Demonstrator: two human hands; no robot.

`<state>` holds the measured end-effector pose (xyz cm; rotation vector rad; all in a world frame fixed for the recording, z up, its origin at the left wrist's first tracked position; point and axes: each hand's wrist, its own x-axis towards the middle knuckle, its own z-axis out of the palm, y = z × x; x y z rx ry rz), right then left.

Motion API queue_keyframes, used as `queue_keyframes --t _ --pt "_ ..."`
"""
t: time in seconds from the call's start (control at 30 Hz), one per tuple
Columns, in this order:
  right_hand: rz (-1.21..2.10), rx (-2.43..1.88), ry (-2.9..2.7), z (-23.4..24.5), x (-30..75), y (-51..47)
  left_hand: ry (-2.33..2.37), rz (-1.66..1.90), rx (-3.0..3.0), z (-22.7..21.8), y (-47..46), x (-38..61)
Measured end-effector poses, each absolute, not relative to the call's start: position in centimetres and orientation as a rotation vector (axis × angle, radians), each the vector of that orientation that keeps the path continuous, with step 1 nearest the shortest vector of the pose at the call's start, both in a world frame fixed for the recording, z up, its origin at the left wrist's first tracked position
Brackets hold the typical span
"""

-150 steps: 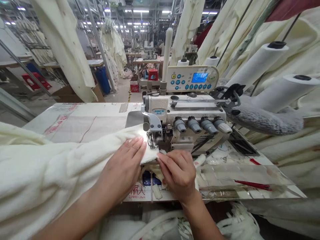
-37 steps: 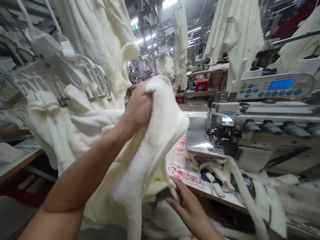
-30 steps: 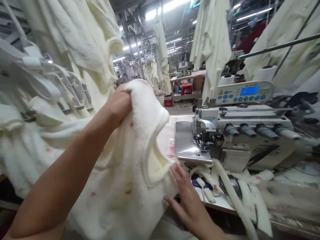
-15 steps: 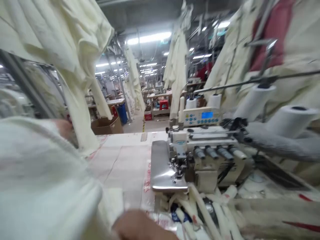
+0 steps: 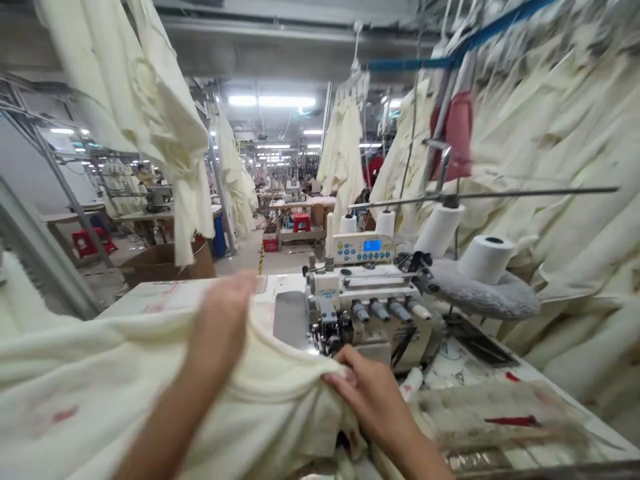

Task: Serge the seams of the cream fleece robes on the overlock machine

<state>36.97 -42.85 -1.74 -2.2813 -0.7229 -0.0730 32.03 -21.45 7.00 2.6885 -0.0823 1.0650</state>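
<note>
A large cream fleece garment (image 5: 90, 380) lies spread over the sewing table (image 5: 150, 300) in front of me. My left hand (image 5: 225, 320) is blurred by motion and rests on top of the fleece, left of the overlock sewing machine (image 5: 365, 313). My right hand (image 5: 370, 393) is closed on the garment's edge just in front of the machine's needle area. The machine's control panel (image 5: 363, 248) with a blue screen stands behind it.
White thread cones (image 5: 487, 259) stand to the right of the machine. Cream garments (image 5: 560, 173) hang at the right and overhead at the left. A red-handled tool (image 5: 510, 421) lies on the table's right side. Other workstations fill the hall behind.
The garment, held up at my left a second ago, now lies across the table by the machine. My view swung back to the machine, and both hands came down onto the fleece.
</note>
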Motion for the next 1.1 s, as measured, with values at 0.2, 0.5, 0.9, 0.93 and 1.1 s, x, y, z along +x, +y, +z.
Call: queue_keyframes --t 0.2,0.5,0.9,0.93,1.1 --pt "0.052 -2.130 -0.849 -1.9 37.5 -43.1 -0.203 0.686 2.732 -2.8 -28.8 29.9" --pt "0.085 -2.177 -0.684 -2.5 39.2 -43.3 -0.073 0.350 2.888 -0.8 -27.3 33.0" --pt "-0.244 -2.224 -0.600 -3.8 38.8 -42.4 -0.035 0.273 2.994 -1.1 -26.8 34.8" --pt "-0.259 -2.227 -0.609 -3.9 38.8 -42.4 -0.036 0.277 2.991 -1.1 -26.8 34.8" --pt "-0.371 -2.260 -0.649 -4.7 38.9 -42.1 -0.045 0.308 2.974 -1.0 -26.8 35.0"
